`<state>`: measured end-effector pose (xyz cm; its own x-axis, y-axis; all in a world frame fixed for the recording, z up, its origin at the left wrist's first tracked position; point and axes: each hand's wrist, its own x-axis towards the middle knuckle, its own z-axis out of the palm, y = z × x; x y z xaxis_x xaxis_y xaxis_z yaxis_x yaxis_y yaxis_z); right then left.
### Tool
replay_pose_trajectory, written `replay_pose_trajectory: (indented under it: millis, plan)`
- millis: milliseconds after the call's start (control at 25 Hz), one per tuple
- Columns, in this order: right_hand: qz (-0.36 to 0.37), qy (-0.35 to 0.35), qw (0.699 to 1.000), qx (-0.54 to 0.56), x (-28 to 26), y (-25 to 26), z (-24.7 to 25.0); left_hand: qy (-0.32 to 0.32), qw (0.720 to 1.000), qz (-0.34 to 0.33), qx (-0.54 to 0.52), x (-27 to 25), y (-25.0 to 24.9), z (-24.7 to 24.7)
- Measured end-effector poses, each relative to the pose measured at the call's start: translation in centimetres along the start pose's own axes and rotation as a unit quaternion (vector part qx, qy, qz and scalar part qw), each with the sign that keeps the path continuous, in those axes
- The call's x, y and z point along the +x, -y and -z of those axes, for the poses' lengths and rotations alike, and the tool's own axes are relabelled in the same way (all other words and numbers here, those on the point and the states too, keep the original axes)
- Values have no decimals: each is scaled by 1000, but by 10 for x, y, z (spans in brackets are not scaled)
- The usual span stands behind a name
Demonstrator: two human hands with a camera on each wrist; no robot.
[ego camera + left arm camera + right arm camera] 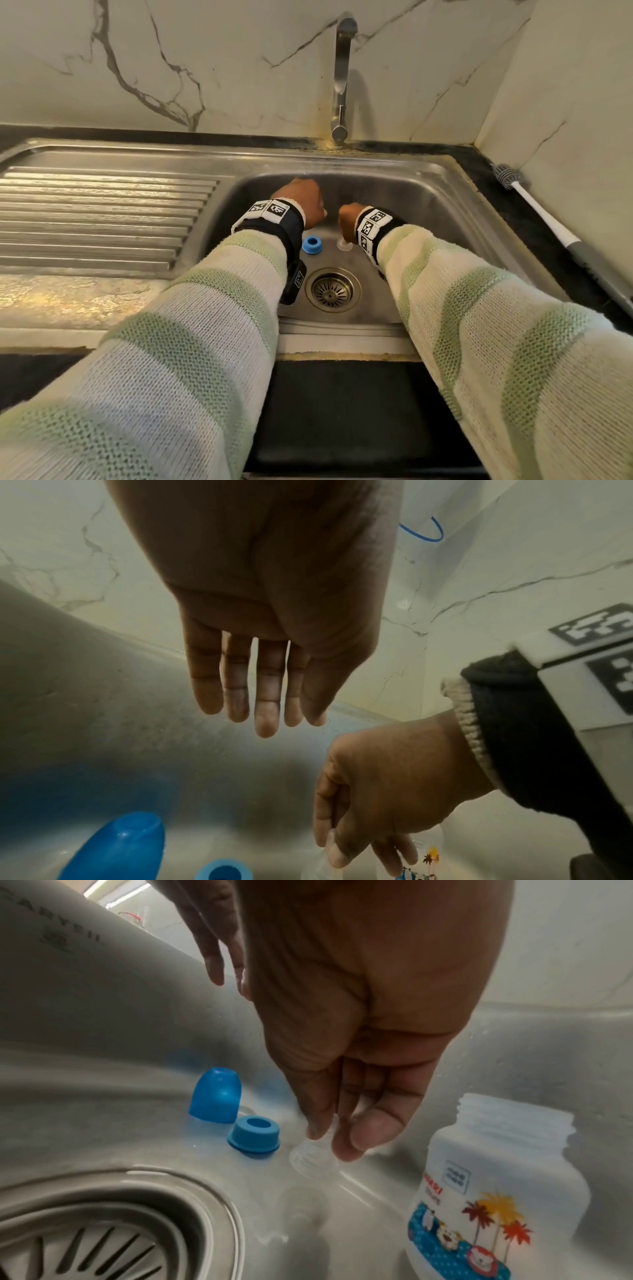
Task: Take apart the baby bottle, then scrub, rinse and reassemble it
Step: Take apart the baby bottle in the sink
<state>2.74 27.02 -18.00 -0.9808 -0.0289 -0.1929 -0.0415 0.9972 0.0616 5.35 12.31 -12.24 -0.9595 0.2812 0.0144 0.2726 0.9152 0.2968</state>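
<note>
Clear nipple (pixel 313 1156) half-hidden by fingers (pixel 359 1131)

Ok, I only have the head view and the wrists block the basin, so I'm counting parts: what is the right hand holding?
Observer: The right hand pinches the clear nipple by its tip.
Operator: Where is the bottle? I can't see it.
Observer: The bottle stands upright beside the nipple, with its neck open.
Operator: And the cap?
Observer: The blue cap stands open end down, right beside the ring.
</note>
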Motion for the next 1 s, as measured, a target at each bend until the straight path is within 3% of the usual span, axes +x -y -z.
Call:
replay_pose_trajectory:
  millis: [360, 560, 1000]
  plan:
    - [-8, 3, 999, -41, -2, 0, -14, 8, 1000, 13, -14, -4, -1, -3]
    - [1, 6, 1000, 3, -6, 1, 3, 6, 1000, 14, -14, -6, 0, 4]
    - [-1, -164, 971, 176, -73, -29, 62, -26, 997, 14, 68, -34, -17, 22]
